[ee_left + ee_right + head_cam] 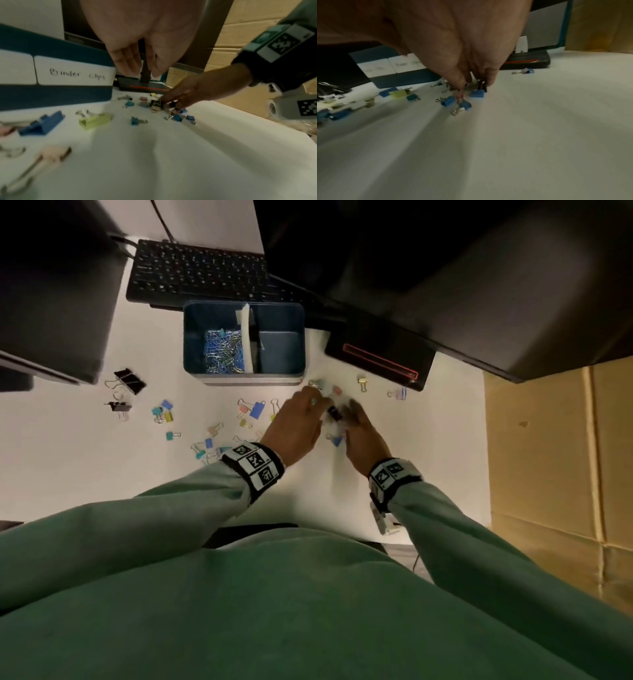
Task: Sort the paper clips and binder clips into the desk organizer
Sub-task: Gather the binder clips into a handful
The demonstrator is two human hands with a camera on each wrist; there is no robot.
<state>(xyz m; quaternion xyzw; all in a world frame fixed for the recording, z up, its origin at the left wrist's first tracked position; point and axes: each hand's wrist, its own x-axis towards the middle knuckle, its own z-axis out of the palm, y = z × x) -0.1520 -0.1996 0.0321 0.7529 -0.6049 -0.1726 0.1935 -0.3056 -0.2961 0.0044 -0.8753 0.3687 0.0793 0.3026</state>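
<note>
The blue desk organizer [244, 374] stands at the back of the white desk; its left compartment holds paper clips [224, 350]. Its front label [75, 71] reads "Binder clips". Coloured binder clips [255, 409] lie scattered in front of it. My right hand [346, 412] reaches into a cluster of clips and pinches a small black binder clip [482, 85], with a blue clip [477, 93] just below the fingertips. My left hand [317, 405] hovers close beside it with relaxed straight fingers [130, 65], holding nothing.
A black keyboard [198, 273] lies behind the organizer. A monitor base with a red stripe [380, 356] sits right of it. Two large black binder clips [128, 381] lie at the far left. Cardboard [555, 457] borders the desk on the right.
</note>
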